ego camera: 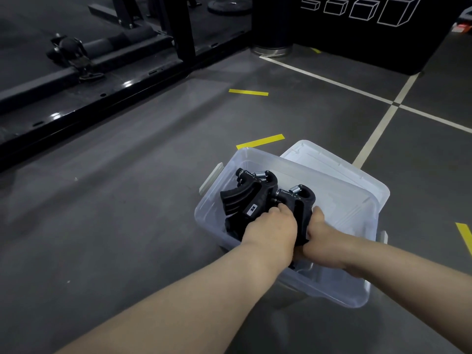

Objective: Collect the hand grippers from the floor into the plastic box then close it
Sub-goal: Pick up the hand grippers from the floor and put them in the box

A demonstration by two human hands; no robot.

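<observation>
A clear plastic box (212, 208) stands open on the grey floor in front of me. Its translucent lid (332, 164) lies partly under the box's far side. Both hands are over the box opening. My left hand (270, 231) grips a black hand gripper with a steel spring (245, 192). My right hand (321, 231) grips a second black hand gripper (301, 200) right beside the first. The two grippers touch each other just above the box's inside. The fingers of both hands are mostly hidden behind the handles.
A black gym rack frame (102, 93) runs along the floor at left, with a padded roller (69, 47) behind it. A black printed box (357, 29) stands at the back right. Yellow tape strips (260, 141) and white lines (378, 134) mark the floor.
</observation>
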